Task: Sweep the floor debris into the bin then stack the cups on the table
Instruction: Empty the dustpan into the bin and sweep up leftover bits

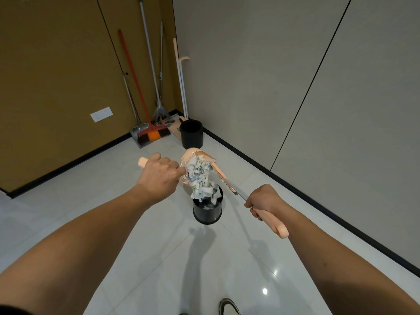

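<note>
Left hand [159, 176] clamps the peach plastic dustpan [193, 165], hiding its handle; torn white paper scraps [201, 178] spill into the round black bin [208, 209]; right hand [264, 198] clamps the peach broom handle [272, 220].

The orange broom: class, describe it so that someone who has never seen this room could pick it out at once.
Look to the far corner where the brown wall meets the grey wall; several long-handled tools lean there. The orange broom leans on the brown wall, its head on a grey dustpan. It alone has a red-orange handle and orange bristles.
</note>
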### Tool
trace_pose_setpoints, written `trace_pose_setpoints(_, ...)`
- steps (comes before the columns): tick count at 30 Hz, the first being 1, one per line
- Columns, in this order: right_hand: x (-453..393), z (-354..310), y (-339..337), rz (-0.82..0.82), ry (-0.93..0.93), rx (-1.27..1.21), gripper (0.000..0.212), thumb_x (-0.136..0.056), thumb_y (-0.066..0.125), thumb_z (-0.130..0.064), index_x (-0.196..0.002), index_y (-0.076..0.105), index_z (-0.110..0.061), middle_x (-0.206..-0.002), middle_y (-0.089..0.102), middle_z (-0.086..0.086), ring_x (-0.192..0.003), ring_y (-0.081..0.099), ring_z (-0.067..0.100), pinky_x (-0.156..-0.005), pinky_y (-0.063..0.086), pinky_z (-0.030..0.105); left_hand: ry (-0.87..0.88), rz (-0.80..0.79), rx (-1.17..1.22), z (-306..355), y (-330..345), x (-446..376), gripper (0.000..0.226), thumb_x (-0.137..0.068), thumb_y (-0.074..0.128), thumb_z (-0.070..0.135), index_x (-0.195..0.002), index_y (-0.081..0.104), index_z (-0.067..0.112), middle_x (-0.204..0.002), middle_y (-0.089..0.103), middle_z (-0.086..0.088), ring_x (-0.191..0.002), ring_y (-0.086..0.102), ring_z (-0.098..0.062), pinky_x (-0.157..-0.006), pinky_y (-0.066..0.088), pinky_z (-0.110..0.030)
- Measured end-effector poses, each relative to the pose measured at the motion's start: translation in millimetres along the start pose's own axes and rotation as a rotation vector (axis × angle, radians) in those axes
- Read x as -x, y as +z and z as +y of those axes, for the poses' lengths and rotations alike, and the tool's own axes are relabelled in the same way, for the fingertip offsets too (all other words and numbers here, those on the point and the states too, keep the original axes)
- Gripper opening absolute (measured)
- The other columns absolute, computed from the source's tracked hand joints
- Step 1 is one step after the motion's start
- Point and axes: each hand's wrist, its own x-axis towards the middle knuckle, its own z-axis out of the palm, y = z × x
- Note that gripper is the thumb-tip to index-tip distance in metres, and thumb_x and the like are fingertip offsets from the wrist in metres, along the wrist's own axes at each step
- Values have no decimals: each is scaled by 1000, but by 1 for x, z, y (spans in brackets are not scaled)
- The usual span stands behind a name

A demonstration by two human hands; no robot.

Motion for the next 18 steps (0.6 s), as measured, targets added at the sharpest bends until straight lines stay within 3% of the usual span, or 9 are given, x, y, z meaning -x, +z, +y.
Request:
trace_pose_setpoints(8, 1, 3, -1, -2, 20, 15, 8, -76, 69, 3, -81, 63, 5, -41, 55, 10, -30, 52, 23, -37, 44, 22, -7, -6, -23, 2, -2, 2, 12, -81, 62, 19, -89, 67, 27, -68, 60, 4, -63, 54, -19, -62, 29, -32)
trace_pose_setpoints(18, 5, 1, 1, -6, 16, 82, 8, -79, 70, 3, -85, 63, 5, -60, 60, 17, -30, 53, 22, -37, 44, 20, -27, 14, 14, 4, -8, 7, 12, -86, 63, 23, -97, 67, 27, -74, 62, 4, -68, 55, -18, -67, 37, -34)
